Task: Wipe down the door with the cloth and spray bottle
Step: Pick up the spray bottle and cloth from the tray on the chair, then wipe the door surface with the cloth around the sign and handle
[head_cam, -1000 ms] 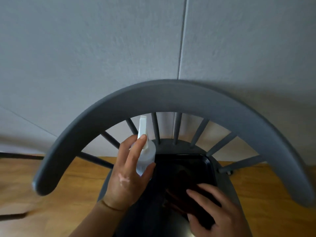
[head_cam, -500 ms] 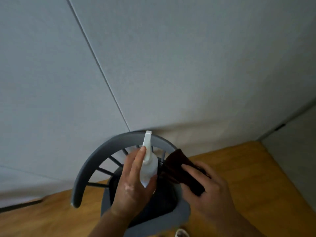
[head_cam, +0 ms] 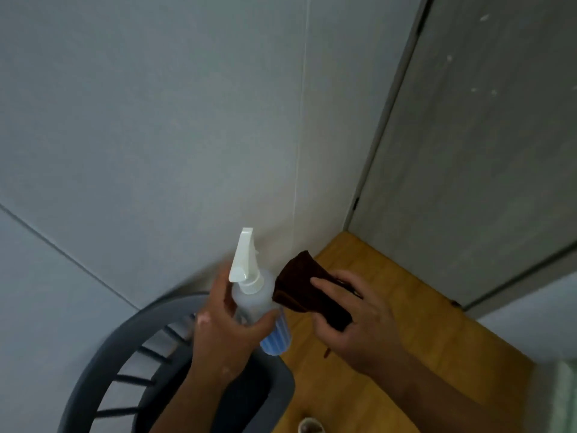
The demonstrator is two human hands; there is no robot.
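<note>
Gripping spray bottle [head_cam: 253,295] in left hand [head_cam: 224,332], right hand [head_cam: 352,320] clutching cloth [head_cam: 299,282], both shifted right of chair [head_cam: 103,354], door [head_cam: 468,151] now larger

Likely a room in a home: pale grey papered walls with thin seams [head_cam: 156,120], a honey-coloured wooden plank floor [head_cam: 452,354], a dark grey spindle-back wooden chair [head_cam: 100,360] against the wall, and a plain grey door [head_cam: 484,151] at the right.

A gray chair [head_cam: 100,351] stands against the wall [head_cam: 156,120], lower left. Wooden floor [head_cam: 421,323] runs open to the door [head_cam: 484,151], right.
</note>
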